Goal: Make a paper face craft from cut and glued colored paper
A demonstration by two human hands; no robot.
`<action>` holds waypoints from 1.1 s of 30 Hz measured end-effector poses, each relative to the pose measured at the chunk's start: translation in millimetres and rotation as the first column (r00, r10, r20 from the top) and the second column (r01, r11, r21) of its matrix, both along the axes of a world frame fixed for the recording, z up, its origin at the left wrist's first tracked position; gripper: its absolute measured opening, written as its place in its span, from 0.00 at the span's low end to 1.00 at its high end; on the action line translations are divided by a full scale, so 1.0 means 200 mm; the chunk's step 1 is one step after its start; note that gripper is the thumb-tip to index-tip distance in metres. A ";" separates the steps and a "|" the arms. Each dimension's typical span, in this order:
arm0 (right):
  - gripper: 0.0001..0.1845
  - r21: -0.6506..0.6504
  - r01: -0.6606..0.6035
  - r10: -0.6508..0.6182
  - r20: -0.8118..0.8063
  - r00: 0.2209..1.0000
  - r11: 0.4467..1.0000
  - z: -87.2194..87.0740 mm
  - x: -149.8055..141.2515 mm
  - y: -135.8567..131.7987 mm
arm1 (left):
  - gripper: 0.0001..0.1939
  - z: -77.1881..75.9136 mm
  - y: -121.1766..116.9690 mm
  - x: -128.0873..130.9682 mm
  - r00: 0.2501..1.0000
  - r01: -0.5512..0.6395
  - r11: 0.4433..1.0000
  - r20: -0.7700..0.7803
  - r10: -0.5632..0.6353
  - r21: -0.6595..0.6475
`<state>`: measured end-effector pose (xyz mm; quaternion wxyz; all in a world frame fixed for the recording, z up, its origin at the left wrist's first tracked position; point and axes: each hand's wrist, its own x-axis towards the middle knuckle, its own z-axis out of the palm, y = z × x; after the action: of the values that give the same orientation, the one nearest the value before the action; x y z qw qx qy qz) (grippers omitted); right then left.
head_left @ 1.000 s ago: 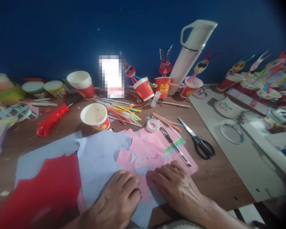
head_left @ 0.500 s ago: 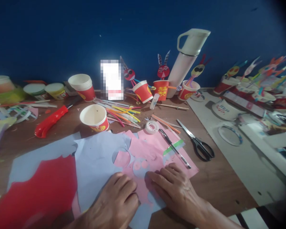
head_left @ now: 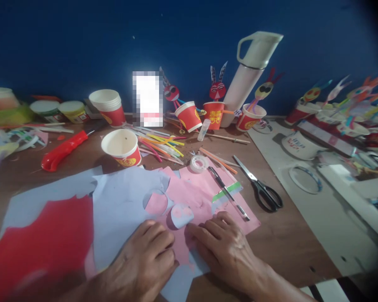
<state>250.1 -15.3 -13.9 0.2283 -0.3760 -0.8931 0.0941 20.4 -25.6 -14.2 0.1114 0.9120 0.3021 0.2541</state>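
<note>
Both my hands rest on overlapping pink and pale blue paper, fingers curled. My left hand lies knuckles up, its fingertips bent under and hidden, so whatever they hold, if anything, does not show. My right hand is bent in the same way, its leading fingertips beside a pale disc. That disc has pink patches and sits slightly tilted; I cannot tell if a finger touches it. A pink paper circle lies to its left. Above my right hand are a black pen and a tape roll.
Scissors lie at right, a red-handled tool at left. A paper cup stands behind the sheets, near colourful straws. Red paper covers the left front. Decorated cups and a leaning flask stand behind.
The pale disc now sits tilted, with one edge raised and casting a shadow; it lay flatter before. My hands have barely moved. The whole view has shifted slightly.
</note>
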 end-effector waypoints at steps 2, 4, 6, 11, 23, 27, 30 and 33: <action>0.12 0.010 -0.039 0.039 -0.041 0.998 0.999 0.00 0.01 -0.01 | 0.09 0.02 0.00 0.00 1.000 0.007 1.000 -0.001 -0.007 -0.006; 0.11 0.010 -0.040 0.040 -0.084 0.996 0.999 0.01 0.02 -0.02 | 0.09 0.02 0.00 0.00 1.000 0.002 1.000 0.015 -0.002 -0.015; 0.11 0.008 0.002 -0.002 -0.069 0.998 1.000 0.01 0.02 -0.02 | 0.09 0.02 0.00 0.01 0.999 -0.014 1.000 0.038 0.014 -0.026; 0.13 0.025 0.051 -0.052 0.013 0.999 0.998 0.00 0.00 0.00 | 0.09 0.01 0.00 0.02 0.992 -0.048 0.998 0.111 0.052 -0.041; 0.14 0.015 -0.001 0.001 0.020 1.000 1.000 0.00 0.01 -0.01 | 0.09 0.03 0.03 0.01 0.976 -0.190 0.972 0.079 0.202 -0.136; 0.15 0.032 0.013 -0.015 0.075 0.997 0.999 0.00 0.00 -0.01 | 0.11 0.02 0.03 0.00 0.971 -0.176 0.962 0.124 0.205 -0.210; 0.16 0.049 0.033 -0.037 0.081 0.996 0.998 0.00 0.01 -0.02 | 0.12 0.00 0.03 0.00 0.968 -0.169 0.955 0.140 0.207 -0.246; 0.14 0.020 0.056 -0.057 0.034 0.998 0.998 -0.01 0.02 -0.02 | 0.12 -0.02 0.02 -0.01 0.963 -0.201 0.940 0.122 0.241 -0.275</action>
<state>254.2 -20.2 -15.7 0.2188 -0.4004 -0.8869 0.0726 18.7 -21.1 -18.0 0.2236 0.8273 0.4241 0.2927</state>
